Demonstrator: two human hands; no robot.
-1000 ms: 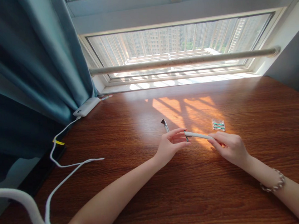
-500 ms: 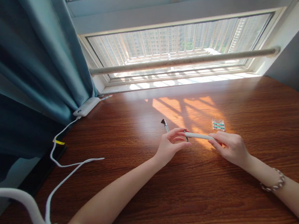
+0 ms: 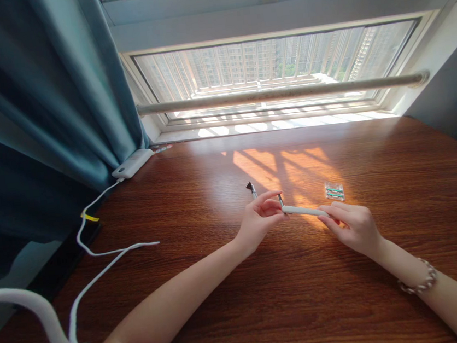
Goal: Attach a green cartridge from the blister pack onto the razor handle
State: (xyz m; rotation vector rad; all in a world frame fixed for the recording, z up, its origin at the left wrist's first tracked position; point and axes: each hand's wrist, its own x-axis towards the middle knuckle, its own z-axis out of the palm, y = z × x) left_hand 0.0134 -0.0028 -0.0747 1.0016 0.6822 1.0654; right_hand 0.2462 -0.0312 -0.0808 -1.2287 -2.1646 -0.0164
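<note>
A white-handled razor (image 3: 304,209) lies across between my two hands, just above the desk. My right hand (image 3: 350,226) is closed on the handle's near right end, thumb and fingers pinching it. At the other end, the fingers of my left hand (image 3: 258,217) grip the narrow dark head (image 3: 281,201) between the fingertips and thumb. On the desk behind my left hand lies a small brush-like tool (image 3: 252,189) with a dark tip and a silvery handle, partly hidden by the fingers. Beyond my right hand sits a clear pack (image 3: 333,191) with green-striped cartridges.
The brown wooden desk (image 3: 209,295) runs up to a window (image 3: 282,63) with a rail across it. A white power bank (image 3: 132,164) trails a white cable (image 3: 109,253) on the left. A blue curtain (image 3: 91,88) hangs there. A white curved tube (image 3: 43,319) stands at lower left.
The razor's dark head has turned and tilted upward in my left fingers, whose fingertips have shifted. My right hand still holds the handle, almost unmoved. The brush-like tool and pack are unchanged.
</note>
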